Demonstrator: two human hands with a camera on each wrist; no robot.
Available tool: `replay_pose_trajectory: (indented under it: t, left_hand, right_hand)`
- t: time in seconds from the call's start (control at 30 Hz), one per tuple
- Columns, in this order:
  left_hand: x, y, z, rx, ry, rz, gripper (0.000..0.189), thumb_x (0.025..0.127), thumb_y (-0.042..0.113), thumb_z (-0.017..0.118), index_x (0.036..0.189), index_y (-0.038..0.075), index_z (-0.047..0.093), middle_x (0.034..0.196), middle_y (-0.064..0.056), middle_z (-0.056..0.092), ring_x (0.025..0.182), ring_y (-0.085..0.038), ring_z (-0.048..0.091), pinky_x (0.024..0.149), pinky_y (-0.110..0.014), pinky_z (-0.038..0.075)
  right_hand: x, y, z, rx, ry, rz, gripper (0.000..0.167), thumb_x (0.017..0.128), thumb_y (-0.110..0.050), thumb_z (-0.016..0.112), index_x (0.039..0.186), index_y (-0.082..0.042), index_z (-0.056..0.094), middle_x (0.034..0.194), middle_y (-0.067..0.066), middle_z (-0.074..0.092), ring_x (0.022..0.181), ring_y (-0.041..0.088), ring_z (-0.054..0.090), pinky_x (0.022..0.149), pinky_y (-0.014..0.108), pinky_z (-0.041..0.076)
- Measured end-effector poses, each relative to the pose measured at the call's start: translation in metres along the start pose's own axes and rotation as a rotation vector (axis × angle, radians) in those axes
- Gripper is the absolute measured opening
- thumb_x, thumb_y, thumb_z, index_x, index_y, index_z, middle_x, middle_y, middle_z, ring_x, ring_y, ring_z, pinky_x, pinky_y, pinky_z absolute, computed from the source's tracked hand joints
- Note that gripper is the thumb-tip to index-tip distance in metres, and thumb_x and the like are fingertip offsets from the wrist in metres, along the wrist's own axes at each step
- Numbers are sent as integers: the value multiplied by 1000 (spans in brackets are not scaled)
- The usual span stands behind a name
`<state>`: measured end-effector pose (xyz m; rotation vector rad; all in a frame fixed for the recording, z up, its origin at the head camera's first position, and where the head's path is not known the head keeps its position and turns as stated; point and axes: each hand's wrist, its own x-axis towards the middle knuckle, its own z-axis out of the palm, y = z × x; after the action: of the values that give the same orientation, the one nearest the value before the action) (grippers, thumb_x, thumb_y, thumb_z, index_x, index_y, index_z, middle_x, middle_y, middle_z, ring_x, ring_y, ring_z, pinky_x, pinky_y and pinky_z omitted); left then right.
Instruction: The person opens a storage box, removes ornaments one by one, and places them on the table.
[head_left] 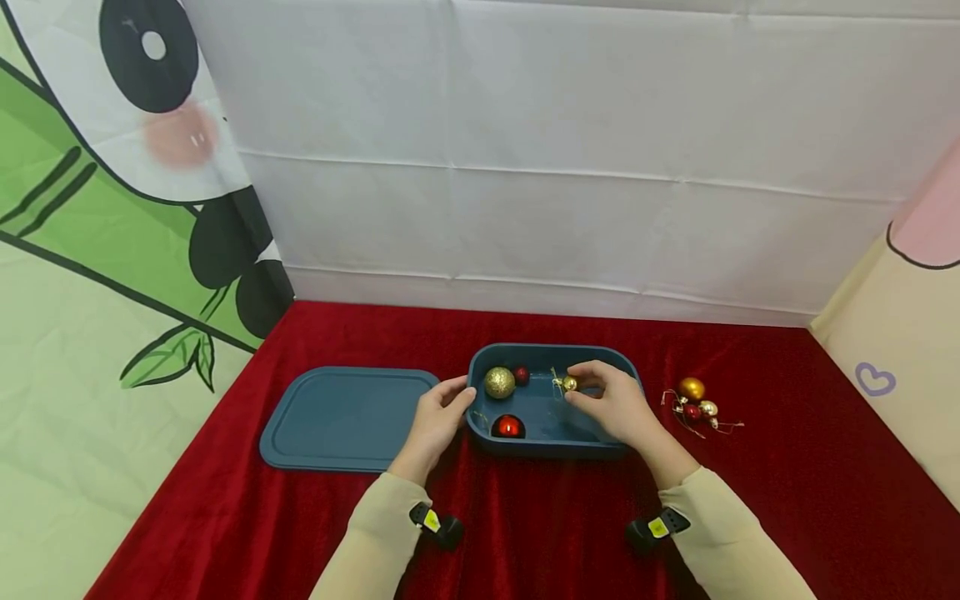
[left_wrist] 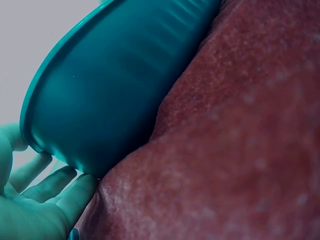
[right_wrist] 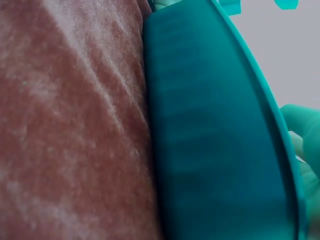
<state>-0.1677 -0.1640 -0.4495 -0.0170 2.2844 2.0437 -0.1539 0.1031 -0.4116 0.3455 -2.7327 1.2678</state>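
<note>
A blue rectangular box (head_left: 555, 447) stands on the red cloth, its top uncovered. My left hand (head_left: 437, 417) holds the box's left end, thumb at the rim and fingertips against the outer wall; the left wrist view shows these fingers (left_wrist: 75, 197) on the wall. Over the inside of the box, my right hand (head_left: 613, 402) pinches a small gold ball ornament (head_left: 570, 383) with a gold string. In the box lie a glittery gold ball (head_left: 499, 382), a small dark red ball (head_left: 521, 376) and a shiny red ball (head_left: 508, 427). The right wrist view mostly shows the box's outer side (right_wrist: 215, 130).
To the left of the box, a flat blue lid (head_left: 345, 417) lies on the red cloth (head_left: 510, 533). Right of the box is a small cluster of ornaments: an orange-gold ball (head_left: 692, 388), a small red ball (head_left: 692, 412) and a pale gold ball (head_left: 708, 408), with strings. A white backdrop (head_left: 525, 167) rises behind.
</note>
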Motion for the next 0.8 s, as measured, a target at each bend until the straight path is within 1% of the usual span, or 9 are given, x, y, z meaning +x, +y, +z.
replay_pose_trajectory:
  t: [0.23, 0.37, 0.43, 0.63, 0.8]
  left_hand:
    - [1, -1, -1, 10, 1, 9, 39, 94, 23, 58, 130, 6, 56, 119, -17, 62, 99, -20, 62, 78, -28, 53]
    - [1, -1, -1, 1, -3, 6, 40, 94, 24, 58, 130, 7, 56, 120, -17, 61, 101, -21, 62, 80, -29, 53]
    - [0, -2, -1, 0, -8, 14, 40, 95, 24, 57, 130, 5, 55, 121, -19, 61, 101, -22, 62, 80, -30, 54]
    - [1, -2, -1, -13, -17, 15, 40, 95, 23, 57, 130, 4, 55, 121, -20, 60, 100, -21, 62, 80, -30, 54]
    - [2, -3, -1, -12, -10, 7, 40, 95, 23, 57, 131, 6, 55, 121, -18, 61, 101, -21, 62, 81, -30, 54]
  right_hand:
    - [-11, 1, -9, -21, 49, 4, 36, 85, -16, 70, 119, -5, 62, 110, 14, 68, 94, 27, 66, 80, 41, 55]
    - [-15, 4, -13, -18, 67, -2, 35, 86, -14, 70, 118, -4, 62, 110, 16, 68, 95, 28, 66, 82, 43, 55]
    - [-18, 5, -16, -16, 77, -1, 35, 86, -14, 70, 118, -4, 62, 110, 15, 68, 95, 28, 66, 81, 42, 55]
    - [-25, 10, -25, -10, 120, 7, 36, 85, -13, 70, 118, -3, 61, 109, 17, 69, 90, 28, 68, 76, 37, 57]
    - [-28, 15, -32, -2, 152, 11, 36, 85, -12, 70, 118, -3, 61, 107, 18, 69, 87, 27, 69, 73, 28, 56]
